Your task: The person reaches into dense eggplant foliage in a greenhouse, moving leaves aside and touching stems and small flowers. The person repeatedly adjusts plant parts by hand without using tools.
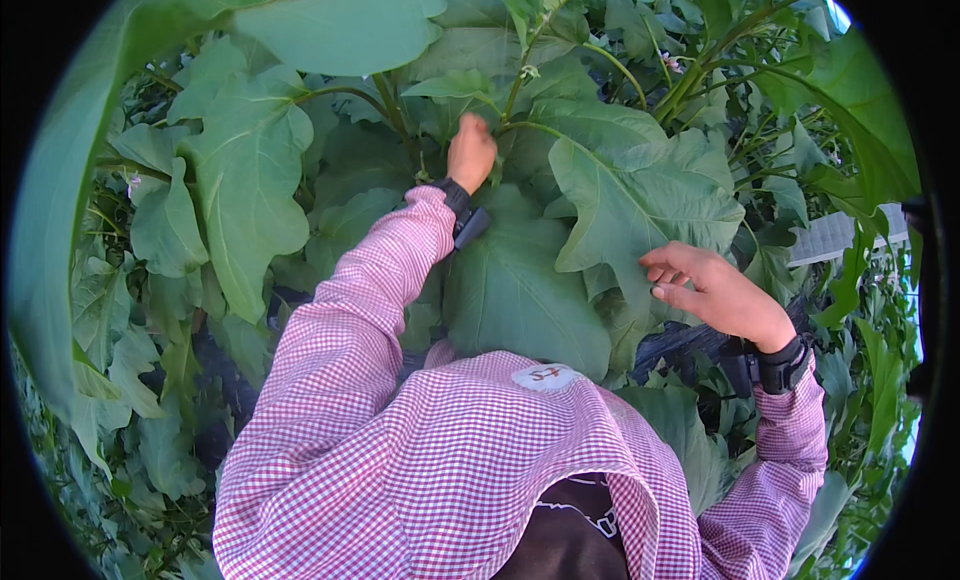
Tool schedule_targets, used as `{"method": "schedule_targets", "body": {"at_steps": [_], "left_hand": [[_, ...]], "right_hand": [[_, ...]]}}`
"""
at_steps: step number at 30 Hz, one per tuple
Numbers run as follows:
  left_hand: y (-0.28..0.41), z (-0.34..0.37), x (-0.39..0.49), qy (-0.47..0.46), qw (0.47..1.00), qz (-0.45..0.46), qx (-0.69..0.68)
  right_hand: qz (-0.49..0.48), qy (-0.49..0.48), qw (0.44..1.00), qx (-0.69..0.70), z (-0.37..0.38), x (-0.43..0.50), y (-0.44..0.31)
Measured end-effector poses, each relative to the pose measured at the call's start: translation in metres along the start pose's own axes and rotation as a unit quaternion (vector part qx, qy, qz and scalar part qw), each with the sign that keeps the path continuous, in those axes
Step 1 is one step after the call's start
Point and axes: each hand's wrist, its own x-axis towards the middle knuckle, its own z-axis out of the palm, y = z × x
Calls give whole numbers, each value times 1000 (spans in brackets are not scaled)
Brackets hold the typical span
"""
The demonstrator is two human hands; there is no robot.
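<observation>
Before me grow eggplant plants with broad, lobed green leaves. My left hand [472, 154] is raised among the stems, fingers curled, close beside a green side stem [517, 85]. It is slightly blurred, and its fingertips are hidden, so I cannot tell whether it grips anything. Lower to the right, my right hand [712, 289] has its thumb and fingers apart with nothing between them. Its fingertips are at the lower edge of a large lobed leaf [637, 194]; touching or just apart, I cannot tell. Below my left wrist spreads another wide leaf [525, 280].
A thick forked stem [686, 89] rises at the upper right, near a pale purple flower [671, 62]. A big leaf [345, 25] hangs close at the top. Dark plastic sheeting [675, 347] shows low between the leaves. A grey strip [847, 235] lies at the right.
</observation>
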Motion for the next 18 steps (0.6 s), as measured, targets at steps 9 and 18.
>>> {"method": "schedule_targets", "body": {"at_steps": [9,18], "left_hand": [[-35,45,2,-127,814,-440,-357],[-61,57,8,-171,722,-412,-529]], "right_hand": [[2,-2,999,-34,-4,-5,3],[74,-16,997,9,-5,-15,27]]}}
